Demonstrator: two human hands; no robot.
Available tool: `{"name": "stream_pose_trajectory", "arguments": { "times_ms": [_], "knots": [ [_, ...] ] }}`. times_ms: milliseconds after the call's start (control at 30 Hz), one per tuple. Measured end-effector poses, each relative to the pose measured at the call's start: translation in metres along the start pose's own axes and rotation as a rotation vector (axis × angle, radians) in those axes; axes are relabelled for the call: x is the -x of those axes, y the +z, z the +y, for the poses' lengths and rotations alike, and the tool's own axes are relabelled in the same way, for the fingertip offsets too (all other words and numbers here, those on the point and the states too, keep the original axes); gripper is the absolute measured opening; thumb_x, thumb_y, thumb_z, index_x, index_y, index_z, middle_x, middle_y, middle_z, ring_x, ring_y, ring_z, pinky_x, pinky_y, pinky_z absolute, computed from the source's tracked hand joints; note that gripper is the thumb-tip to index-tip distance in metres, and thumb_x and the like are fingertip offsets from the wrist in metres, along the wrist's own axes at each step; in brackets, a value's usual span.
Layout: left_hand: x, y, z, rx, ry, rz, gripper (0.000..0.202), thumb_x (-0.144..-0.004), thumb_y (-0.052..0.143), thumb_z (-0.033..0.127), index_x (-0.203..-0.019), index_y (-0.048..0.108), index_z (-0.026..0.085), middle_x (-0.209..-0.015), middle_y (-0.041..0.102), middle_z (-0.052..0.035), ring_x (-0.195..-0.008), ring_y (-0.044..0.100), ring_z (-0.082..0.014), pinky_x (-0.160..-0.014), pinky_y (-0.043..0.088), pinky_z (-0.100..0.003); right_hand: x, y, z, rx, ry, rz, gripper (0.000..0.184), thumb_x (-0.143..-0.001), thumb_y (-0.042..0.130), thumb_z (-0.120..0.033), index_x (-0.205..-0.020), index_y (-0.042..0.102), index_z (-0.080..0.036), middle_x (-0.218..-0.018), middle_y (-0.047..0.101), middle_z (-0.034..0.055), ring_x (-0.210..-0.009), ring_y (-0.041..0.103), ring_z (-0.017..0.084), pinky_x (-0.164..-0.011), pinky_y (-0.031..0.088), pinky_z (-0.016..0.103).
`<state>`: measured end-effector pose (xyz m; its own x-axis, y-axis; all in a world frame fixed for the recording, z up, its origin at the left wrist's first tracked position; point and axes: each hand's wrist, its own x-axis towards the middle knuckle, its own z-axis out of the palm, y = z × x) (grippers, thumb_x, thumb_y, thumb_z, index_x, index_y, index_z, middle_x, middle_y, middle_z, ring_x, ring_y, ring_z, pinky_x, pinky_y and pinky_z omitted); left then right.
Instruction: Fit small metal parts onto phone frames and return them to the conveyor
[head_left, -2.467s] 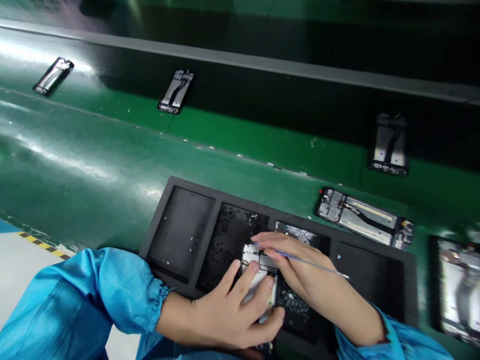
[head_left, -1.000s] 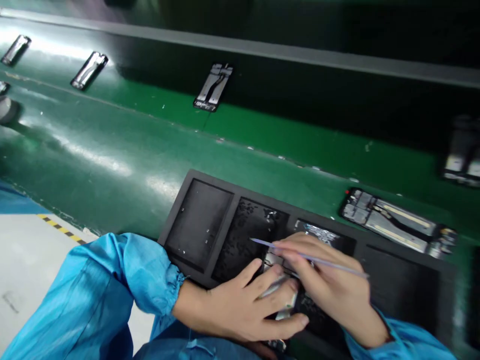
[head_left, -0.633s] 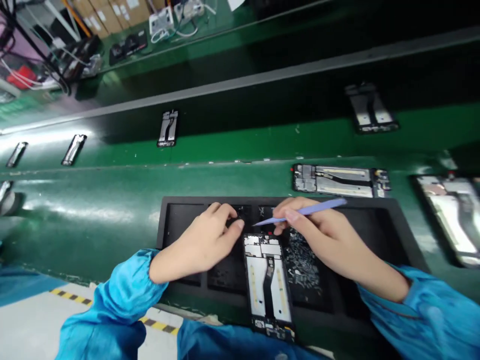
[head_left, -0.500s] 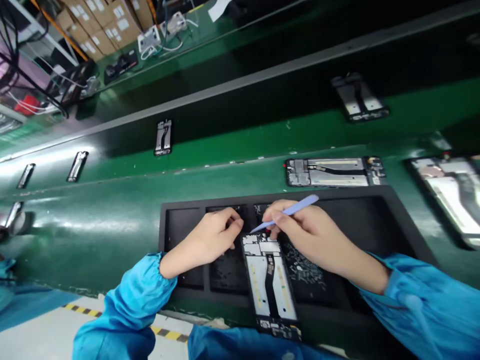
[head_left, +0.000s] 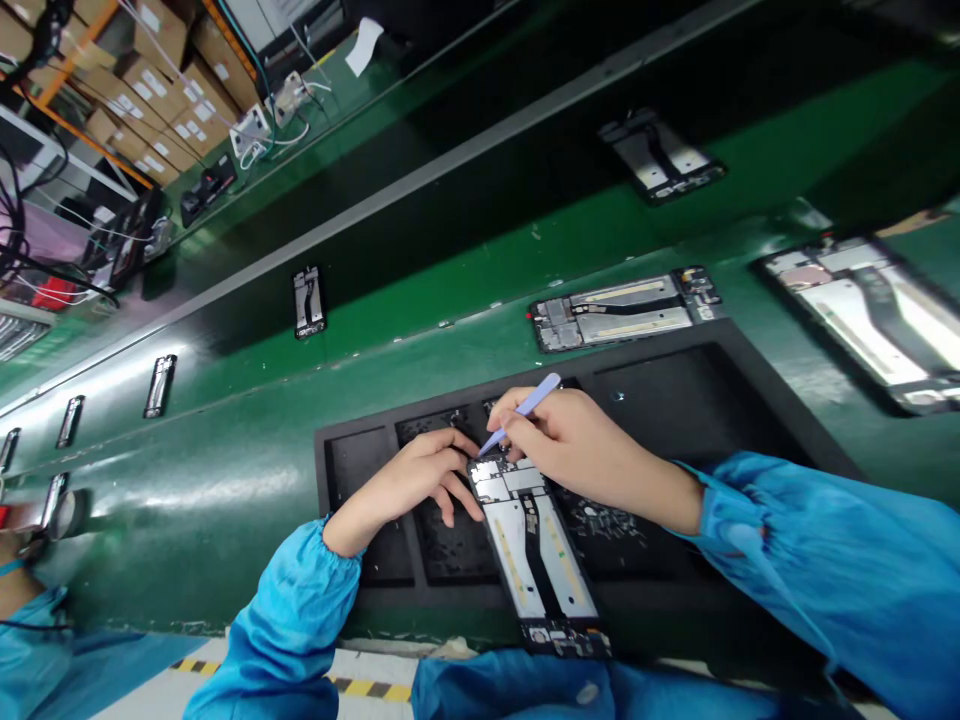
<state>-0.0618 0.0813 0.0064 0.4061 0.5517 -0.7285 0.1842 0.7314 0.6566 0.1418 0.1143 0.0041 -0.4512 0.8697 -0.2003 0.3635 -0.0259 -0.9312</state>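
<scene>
An opened phone (head_left: 534, 550), with a silvery back and a black ribbon cable, lies over the front of a black compartment tray (head_left: 772, 395). My left hand (head_left: 427, 475) is at the phone's upper left corner, its fingers spread and the index finger reaching to the edge. In my right hand (head_left: 574, 435) is a pair of lavender tweezers (head_left: 536, 397), held like a pen. The tweezer tip comes down at the phone's top edge, near my left index finger; whether anything is in the tip is too small to tell. Small screws (head_left: 611, 522) lie in the tray.
Another opened phone (head_left: 630, 308) lies behind the tray, and a larger-looking one (head_left: 870, 320) at the right. More phones (head_left: 308, 300) are spaced along the green bench (head_left: 247, 500). Far left, a co-worker's sleeve (head_left: 34, 640) shows. Cardboard boxes (head_left: 165, 110) stand at the back.
My left fingers have gone from pinched together to spread, and now reach the phone's corner. The tweezers have shifted slightly left along the phone's top edge. The whole view has tilted.
</scene>
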Motion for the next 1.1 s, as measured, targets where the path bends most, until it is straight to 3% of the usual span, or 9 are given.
{"name": "stream_pose_trajectory", "arguments": {
  "times_ms": [200,433,633,800,933,1100],
  "knots": [
    [0.000,-0.001,-0.001,0.013,0.004,-0.009,0.026,-0.077,0.054,0.024,-0.102,0.051,0.015,-0.071,0.064,-0.0027,-0.058,0.073,-0.0214,-0.041,0.055,-0.023,0.001,-0.006,-0.004,0.021,-0.107,-0.046,0.016,-0.087,0.053,-0.024,-0.081,0.068,-0.021,-0.066,0.066,0.0001,-0.057,0.058,0.015,-0.050,0.039,0.027],
    [0.000,-0.001,-0.001,0.004,0.020,-0.005,0.022,-0.079,0.054,0.022,-0.100,0.052,0.014,-0.071,0.064,-0.0017,-0.057,0.072,-0.0195,-0.044,0.057,-0.024,-0.005,-0.012,0.000,0.011,-0.148,-0.194,0.020,-0.093,0.048,-0.029,-0.087,0.065,-0.020,-0.068,0.064,-0.0002,-0.057,0.057,0.014,-0.051,0.037,0.026],
    [0.000,0.003,-0.003,-0.024,0.063,0.031,0.018,-0.080,0.058,0.022,-0.095,0.051,0.015,-0.069,0.063,-0.0002,-0.054,0.071,-0.0178,-0.044,0.055,-0.021,-0.010,-0.015,0.000,-0.112,-0.112,-0.248,0.020,-0.092,0.052,-0.034,-0.088,0.063,-0.019,-0.072,0.066,0.0008,-0.061,0.064,0.016,-0.055,0.044,0.027],
    [-0.005,0.006,-0.010,-0.041,0.116,0.073,0.023,-0.073,0.063,0.024,-0.091,0.051,0.016,-0.064,0.060,0.0028,-0.049,0.068,-0.0166,-0.039,0.053,-0.020,-0.014,-0.014,0.005,-0.172,-0.100,-0.261,0.020,-0.092,0.056,-0.037,-0.091,0.064,-0.018,-0.078,0.067,0.0008,-0.061,0.067,0.015,-0.058,0.050,0.027],
    [-0.007,0.003,-0.014,-0.052,0.133,0.070,0.030,-0.071,0.067,0.031,-0.092,0.050,0.017,-0.063,0.061,0.0028,-0.049,0.068,-0.0164,-0.039,0.052,-0.019,-0.018,-0.010,0.011,-0.237,-0.053,-0.251,0.020,-0.092,0.057,-0.037,-0.092,0.062,-0.018,-0.072,0.065,-0.0017,-0.057,0.066,0.014,-0.056,0.052,0.027],
    [-0.003,0.001,-0.015,-0.057,0.142,0.048,0.039,-0.071,0.071,0.041,-0.093,0.048,0.018,-0.065,0.060,0.0040,-0.051,0.069,-0.0177,-0.039,0.051,-0.019,-0.024,-0.008,0.011,-0.392,0.055,-0.232,0.026,-0.081,0.072,-0.041,-0.079,0.063,-0.017,-0.063,0.063,-0.0019,-0.052,0.061,0.012,-0.052,0.056,0.026]
  ]
}}
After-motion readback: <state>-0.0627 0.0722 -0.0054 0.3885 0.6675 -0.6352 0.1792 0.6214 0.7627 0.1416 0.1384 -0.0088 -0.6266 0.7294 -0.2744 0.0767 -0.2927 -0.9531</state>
